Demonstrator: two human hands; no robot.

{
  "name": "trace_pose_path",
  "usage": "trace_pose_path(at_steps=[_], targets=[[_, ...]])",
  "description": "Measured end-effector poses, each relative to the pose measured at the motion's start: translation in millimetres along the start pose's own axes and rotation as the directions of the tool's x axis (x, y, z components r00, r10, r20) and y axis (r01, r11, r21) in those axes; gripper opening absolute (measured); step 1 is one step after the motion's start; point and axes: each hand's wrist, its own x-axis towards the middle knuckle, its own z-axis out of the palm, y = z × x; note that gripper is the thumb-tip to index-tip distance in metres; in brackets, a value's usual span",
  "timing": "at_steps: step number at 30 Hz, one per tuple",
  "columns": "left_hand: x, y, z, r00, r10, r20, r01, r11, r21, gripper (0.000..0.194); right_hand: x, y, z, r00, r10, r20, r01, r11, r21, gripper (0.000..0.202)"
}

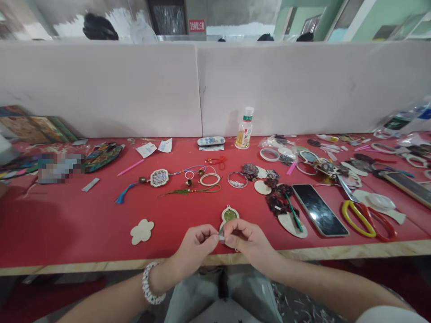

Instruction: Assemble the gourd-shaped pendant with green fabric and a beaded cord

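Near the table's front edge, my left hand (198, 244) and my right hand (251, 242) meet with thumbs and forefingers pinched together. A small whitish piece (221, 237) shows between the fingertips, and both hands seem to grip it. Just behind and partly under them is a gourd-shaped wooden pendant (230, 215) with a green upper inset; my fingers cover its lower half. To the left lies a pale flower-shaped piece (142, 231). Farther back are an octagonal pendant (159, 178) with a blue tassel and a wooden ring (209, 179) on a green cord.
On the right lie a phone (319, 210), scissors (368, 220) with yellow and red handles, and a green pen (294, 214) on an oval piece. A bottle (244, 129) stands before the white partition (134, 89). A pink pen (130, 168) lies back left.
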Motion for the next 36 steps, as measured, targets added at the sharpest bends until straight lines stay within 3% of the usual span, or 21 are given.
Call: trace_pose_path(at_steps=[7,11,12,14,17,19,23,26,30,33,35,36], targets=[[-6.7,1.1,2.7,0.999,-0.038,-0.007,0.037,0.999,-0.034,0.024,-0.2,-9.7,1.0,0.995,0.098,0.038,-0.100,0.993,0.065,0.024],[-2.0,2.7,-7.8,0.998,-0.035,-0.059,0.032,0.998,-0.056,0.027,5.8,-17.2,-10.3,0.990,0.135,0.046,-0.141,0.974,0.176,0.023],[-0.2,2.2,-12.2,0.997,-0.020,-0.073,0.019,1.000,-0.018,0.027,7.5,-18.6,-14.1,0.990,0.130,0.052,-0.138,0.968,0.210,0.023],[2.4,-1.5,-20.7,0.996,0.077,-0.034,-0.068,0.972,0.224,0.022,8.9,-18.7,-20.2,0.991,0.110,0.070,-0.125,0.955,0.270,0.021],[1.5,-14.3,-29.9,0.939,0.334,0.080,-0.312,0.731,0.607,0.023,4.8,-10.6,-21.4,0.996,0.054,0.075,-0.076,0.946,0.316,0.015],[-1.2,-24.8,-32.8,0.886,0.447,0.124,-0.378,0.540,0.752,0.023,-0.3,-1.9,-17.5,0.998,-0.024,0.058,0.003,0.943,0.333,0.010],[-3.3,-38.5,-35.0,0.897,0.408,0.169,-0.304,0.293,0.906,0.027,-7.1,10.3,-8.9,0.982,-0.188,-0.009,0.184,0.946,0.269,0.013],[0.2,-40.7,-37.7,0.897,0.413,0.159,-0.254,0.184,0.950,0.022,-5.4,13.0,-8.6,0.971,-0.239,-0.018,0.240,0.962,0.129,0.012],[7.8,-38.4,-45.7,0.861,0.497,0.106,-0.155,0.058,0.986,0.016,4.2,14.7,-17.7,0.959,-0.279,-0.042,0.279,0.960,0.004,0.006],[12.5,-32.3,-49.8,0.839,0.536,0.096,-0.149,0.056,0.987,0.023,15.3,15.6,-27.5,0.962,-0.272,-0.040,0.271,0.962,-0.034,0.005],[16.2,-25.2,-48.0,0.830,0.553,0.071,-0.193,0.166,0.967,0.027,24.1,15.8,-33.2,0.966,-0.257,-0.011,0.257,0.966,-0.025,0.005],[18.9,-20.8,-45.5,0.840,0.540,0.048,-0.224,0.266,0.937,0.027,28.7,15.7,-35.4,0.968,-0.250,0.014,0.250,0.968,-0.021,0.005]])
